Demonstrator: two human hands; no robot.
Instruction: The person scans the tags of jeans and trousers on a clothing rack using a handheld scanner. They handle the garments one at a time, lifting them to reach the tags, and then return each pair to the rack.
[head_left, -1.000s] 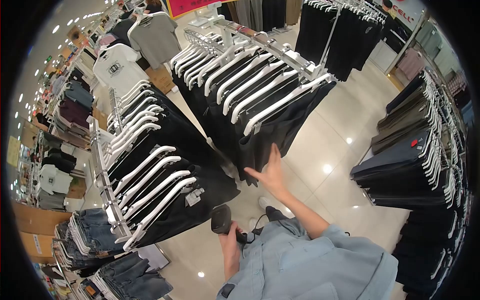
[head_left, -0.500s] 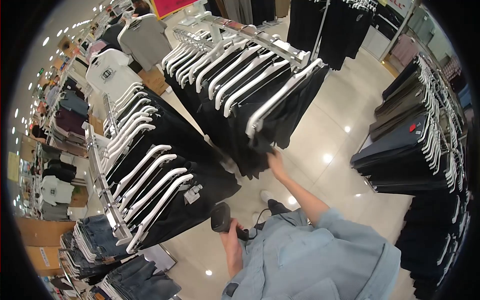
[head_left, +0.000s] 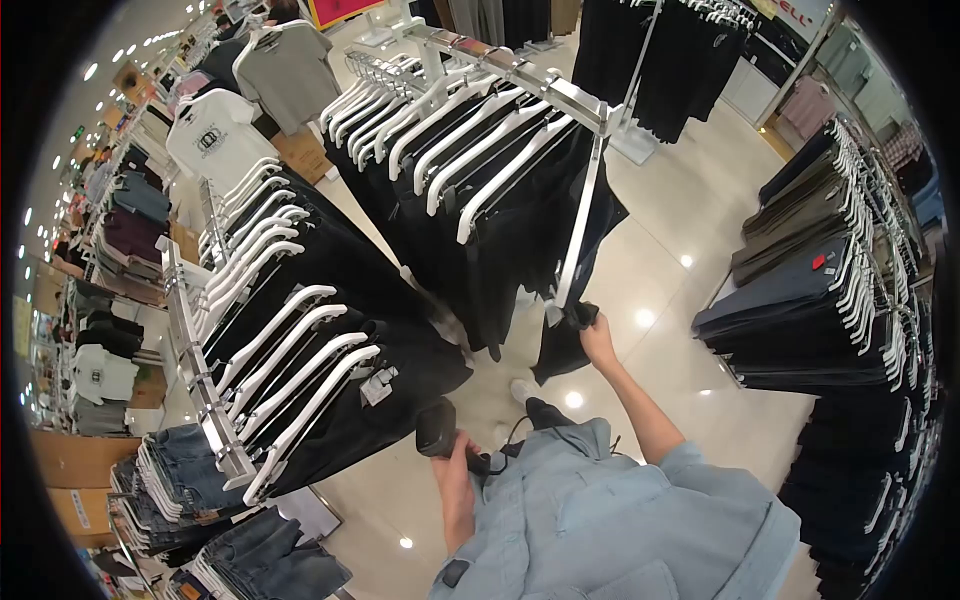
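My left hand point(head_left: 456, 462) is closed around the handle of a black handheld barcode scanner point(head_left: 435, 428), with a dark cable curving beside it. My right hand point(head_left: 598, 342) is closed on the upper edge of a black garment point(head_left: 558, 350). That garment hangs from a white hanger point(head_left: 579, 230) at the near end of the middle rail point(head_left: 520, 72). Part of the garment is hidden behind the hanger and my fingers. More black garments point(head_left: 480, 270) hang beside it on white hangers.
On the left, another rail point(head_left: 205, 390) carries black garments, one with a white tag point(head_left: 378, 386). Folded-over denim point(head_left: 275, 560) hangs lower left. A rack of dark trousers point(head_left: 790, 320) stands on the right. Shiny tiled floor point(head_left: 660, 270) runs between the racks.
My right hand has moved right, pulling the garment's edge with it. The end hanger has swung round, and a gap has opened between its garment and the others. The scanner stays low.
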